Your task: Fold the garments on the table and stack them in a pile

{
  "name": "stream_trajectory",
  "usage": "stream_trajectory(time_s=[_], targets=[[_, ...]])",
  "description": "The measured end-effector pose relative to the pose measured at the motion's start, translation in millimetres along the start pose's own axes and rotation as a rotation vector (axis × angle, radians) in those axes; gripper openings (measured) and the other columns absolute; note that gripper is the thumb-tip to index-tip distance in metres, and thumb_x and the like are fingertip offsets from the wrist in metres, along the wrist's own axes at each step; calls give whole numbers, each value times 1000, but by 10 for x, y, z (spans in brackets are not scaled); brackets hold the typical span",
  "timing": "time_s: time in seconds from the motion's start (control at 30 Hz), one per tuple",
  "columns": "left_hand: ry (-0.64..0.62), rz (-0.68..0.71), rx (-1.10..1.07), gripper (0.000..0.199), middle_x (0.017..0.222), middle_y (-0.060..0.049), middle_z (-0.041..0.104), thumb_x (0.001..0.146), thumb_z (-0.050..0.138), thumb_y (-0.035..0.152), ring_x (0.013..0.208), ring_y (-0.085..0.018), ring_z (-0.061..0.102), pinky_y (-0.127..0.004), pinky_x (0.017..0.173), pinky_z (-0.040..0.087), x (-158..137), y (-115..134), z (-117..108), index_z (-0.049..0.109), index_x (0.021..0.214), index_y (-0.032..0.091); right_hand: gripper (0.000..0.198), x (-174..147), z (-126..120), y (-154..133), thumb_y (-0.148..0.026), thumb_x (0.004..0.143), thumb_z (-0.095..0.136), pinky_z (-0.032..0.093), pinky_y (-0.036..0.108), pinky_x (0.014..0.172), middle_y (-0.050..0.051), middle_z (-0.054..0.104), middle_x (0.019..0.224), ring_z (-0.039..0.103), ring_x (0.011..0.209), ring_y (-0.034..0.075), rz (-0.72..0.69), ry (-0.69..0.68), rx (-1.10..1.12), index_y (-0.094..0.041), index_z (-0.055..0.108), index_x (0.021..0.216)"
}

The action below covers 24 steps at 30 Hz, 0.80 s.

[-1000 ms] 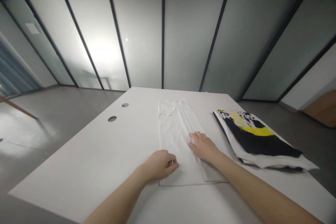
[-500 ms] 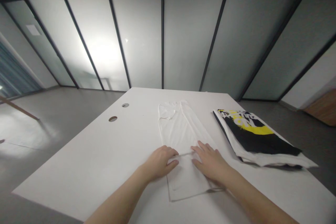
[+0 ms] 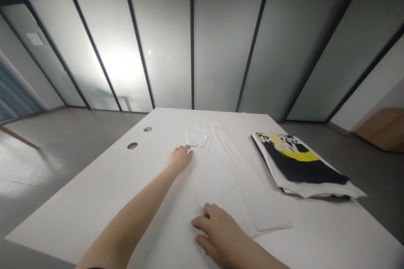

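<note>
A white T-shirt (image 3: 217, 176) lies flat on the white table, its right side folded inward in a long strip and a short sleeve (image 3: 197, 136) showing at its far left. My left hand (image 3: 182, 158) is closed at the shirt's left edge just below that sleeve, the cloth pinched at its fingertips. Near the close left corner, my right hand (image 3: 221, 231) hovers with curled fingers, and a gap shows between thumb and forefinger. Part of the shirt's near edge is hidden behind this hand.
Folded garments are stacked at the right of the table (image 3: 110, 201), topped by a black one with yellow and white print (image 3: 293, 155). Two round holes, a nearer one (image 3: 132, 146) and a farther one (image 3: 147, 129), pierce the tabletop at left. Frosted glass panels (image 3: 221, 50) stand behind.
The shirt's folded near part has been let go and now lies extended toward me. My left hand moved forward to the shirt's left edge; my right hand came back toward me and left.
</note>
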State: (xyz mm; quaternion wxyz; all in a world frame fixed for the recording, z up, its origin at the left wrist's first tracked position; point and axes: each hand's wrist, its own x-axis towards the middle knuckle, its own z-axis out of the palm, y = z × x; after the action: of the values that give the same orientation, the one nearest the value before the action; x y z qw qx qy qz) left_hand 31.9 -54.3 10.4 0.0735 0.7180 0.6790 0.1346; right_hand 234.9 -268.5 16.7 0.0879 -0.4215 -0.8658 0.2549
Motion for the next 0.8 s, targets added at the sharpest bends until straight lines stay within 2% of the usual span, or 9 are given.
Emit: stream_trajectory(time_s=[0.07, 0.2, 0.3, 0.4, 0.5, 0.63, 0.8], targets=[[-3, -26, 56, 42, 131, -17, 68, 104, 46, 42, 126, -33, 61, -44, 103, 48, 207, 10, 25, 61, 139, 23, 20, -3, 26, 12, -38, 95, 70, 41, 33, 90, 6, 66, 114, 60, 105, 24, -14, -4, -22, -27, 73, 111], [-19, -9, 115, 45, 133, -17, 65, 99, 54, 36, 127, -33, 61, -42, 101, 50, 484, 29, 78, 58, 142, 22, 28, -1, 56, 55, -48, 87, 78, 41, 34, 85, 4, 69, 106, 62, 98, 24, -39, -47, -69, -25, 72, 101], [-35, 4, 119, 43, 131, -15, 66, 99, 51, 24, 124, -28, 64, -38, 100, 50, 590, -14, 86, 58, 142, 26, 21, 8, 65, 60, -42, 88, 75, 41, 34, 84, 5, 70, 103, 62, 96, 24, -49, -70, -97, -24, 70, 96], [-48, 11, 124, 43, 129, -12, 67, 99, 46, 17, 121, -25, 66, -36, 98, 51, 634, -108, 76, 61, 138, 28, 12, 21, 60, 47, -26, 89, 67, 41, 34, 87, 5, 71, 105, 62, 98, 23, -74, -86, -82, -23, 70, 100], [-56, 6, 134, 43, 127, -11, 67, 100, 43, 14, 118, -24, 68, -35, 97, 52, 635, -214, 59, 64, 135, 29, 28, 32, 49, 28, -15, 84, 62, 41, 34, 91, 6, 72, 109, 62, 103, 24, -93, -92, -39, -23, 71, 109], [-62, -49, 164, 45, 127, -13, 67, 100, 40, 13, 117, -26, 70, -37, 95, 54, 602, -341, 20, 65, 134, 29, 35, 43, 31, -11, -14, 83, 60, 42, 36, 93, 8, 71, 113, 61, 106, 26, -94, -125, -5, -23, 74, 114], [-79, -180, 212, 41, 128, -19, 68, 100, 42, 15, 116, -30, 71, -40, 92, 56, 523, -554, -73, 63, 135, 23, 38, 31, -19, -50, -12, 82, 58, 43, 35, 96, 10, 72, 113, 61, 108, 26, -100, -147, 9, -21, 76, 114]])
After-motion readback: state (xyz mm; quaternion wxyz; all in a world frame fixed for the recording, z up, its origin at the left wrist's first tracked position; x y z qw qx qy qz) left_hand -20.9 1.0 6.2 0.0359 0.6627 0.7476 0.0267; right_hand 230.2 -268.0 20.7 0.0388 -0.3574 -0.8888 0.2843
